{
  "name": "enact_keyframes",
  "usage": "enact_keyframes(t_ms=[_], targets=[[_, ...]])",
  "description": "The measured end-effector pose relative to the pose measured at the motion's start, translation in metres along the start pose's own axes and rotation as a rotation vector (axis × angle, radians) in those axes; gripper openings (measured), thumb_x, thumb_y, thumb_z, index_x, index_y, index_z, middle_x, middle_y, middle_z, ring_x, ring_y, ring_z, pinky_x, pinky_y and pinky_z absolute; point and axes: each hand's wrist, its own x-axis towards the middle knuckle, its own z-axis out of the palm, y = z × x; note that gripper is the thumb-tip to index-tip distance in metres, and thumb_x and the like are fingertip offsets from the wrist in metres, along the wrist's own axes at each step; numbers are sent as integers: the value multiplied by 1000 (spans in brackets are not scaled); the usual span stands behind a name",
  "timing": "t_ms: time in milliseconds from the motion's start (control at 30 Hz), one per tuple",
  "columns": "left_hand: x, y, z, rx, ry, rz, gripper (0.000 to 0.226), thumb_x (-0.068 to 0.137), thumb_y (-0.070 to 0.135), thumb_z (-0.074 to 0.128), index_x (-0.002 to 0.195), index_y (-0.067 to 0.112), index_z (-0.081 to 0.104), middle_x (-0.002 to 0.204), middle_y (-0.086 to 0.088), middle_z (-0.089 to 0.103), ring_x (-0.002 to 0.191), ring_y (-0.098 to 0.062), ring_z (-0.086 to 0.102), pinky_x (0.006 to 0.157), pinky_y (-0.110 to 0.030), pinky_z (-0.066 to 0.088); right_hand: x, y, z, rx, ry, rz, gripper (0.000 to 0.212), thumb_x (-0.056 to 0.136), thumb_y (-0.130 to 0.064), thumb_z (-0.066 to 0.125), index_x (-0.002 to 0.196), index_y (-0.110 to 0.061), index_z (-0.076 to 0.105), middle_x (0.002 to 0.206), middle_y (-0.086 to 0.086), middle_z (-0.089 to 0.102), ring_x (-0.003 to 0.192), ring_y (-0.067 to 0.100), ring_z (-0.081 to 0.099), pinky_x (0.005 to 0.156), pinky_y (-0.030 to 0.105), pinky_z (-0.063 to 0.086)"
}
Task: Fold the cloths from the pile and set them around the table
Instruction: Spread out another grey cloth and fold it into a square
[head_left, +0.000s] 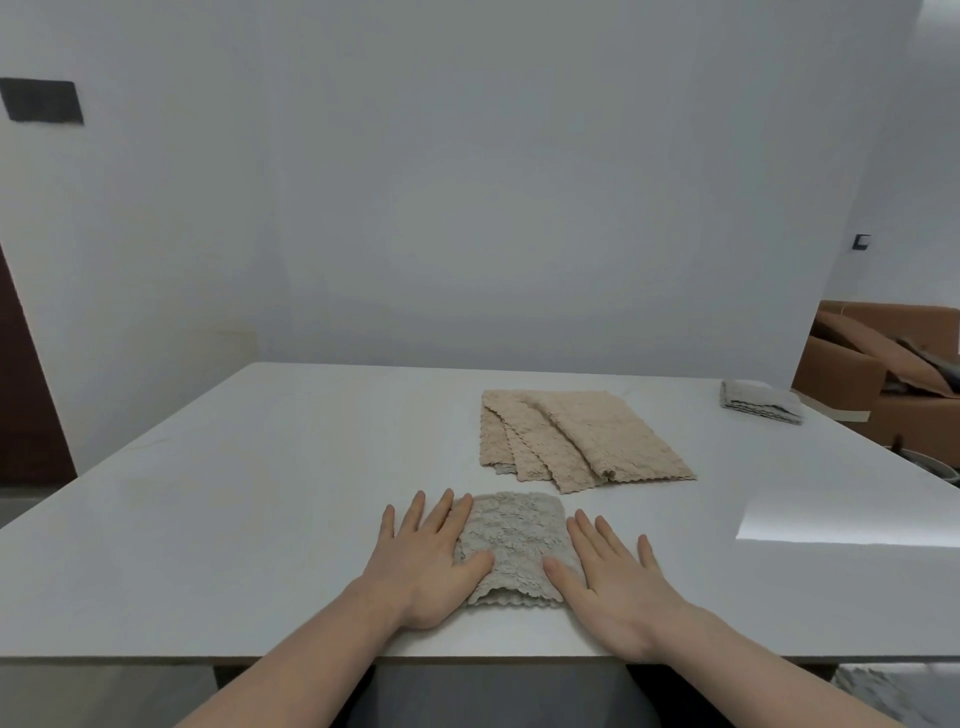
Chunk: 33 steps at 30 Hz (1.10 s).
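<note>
A folded grey cloth (511, 540) lies near the front edge of the white table (234, 509). My left hand (431, 561) lies flat along its left side, thumb resting on the cloth. On the cloth's right side my right hand (610, 577) is spread flat too, with the thumb on the fabric. Behind it sits a fanned pile of beige cloths (576, 439). Another folded grey cloth (758, 401) rests at the far right corner of the table.
A white wall stands right behind the table. A brown sofa (883, 374) is beyond the table's right side. A dark door edge (26, 395) is at the left. The table's front edge runs just under my wrists.
</note>
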Motion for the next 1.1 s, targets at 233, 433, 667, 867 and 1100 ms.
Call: enact_keyframes(t_ms=[233,433,667,867,1100], targets=[[-1,-3,1,-242,169,-24,91,88,72,33,164,28,5,170,11,9,156,-13,7,127,-43,0,-3,13,-5,221,44,-30,94,82,-87,2,152,-32,31,162,-14,28,153,8,14,125,50,3],[8,2,-6,-320,251,-149,61,99,62,36,141,20,50,150,1,50,136,-19,43,117,-37,26,27,10,-22,480,236,85,87,86,-84,24,149,-28,45,141,-8,58,132,19,50,114,46,35],[18,2,-3,-331,253,-230,72,80,76,45,136,31,52,143,9,52,133,-18,45,114,-38,31,58,-4,-23,571,130,171,94,70,-80,52,147,-27,47,144,-6,55,133,22,51,116,45,35],[16,0,-9,-366,174,-195,86,60,80,53,132,33,51,139,11,52,132,-19,44,112,-38,31,59,4,-16,676,147,179,102,51,-80,66,140,-32,53,113,-19,62,117,14,60,113,43,39],[15,-11,-6,-557,191,-157,60,51,70,60,103,43,53,118,21,60,121,-15,53,106,-40,38,54,10,-8,760,178,76,49,56,-65,77,94,-34,75,70,-16,70,76,11,69,92,44,55]])
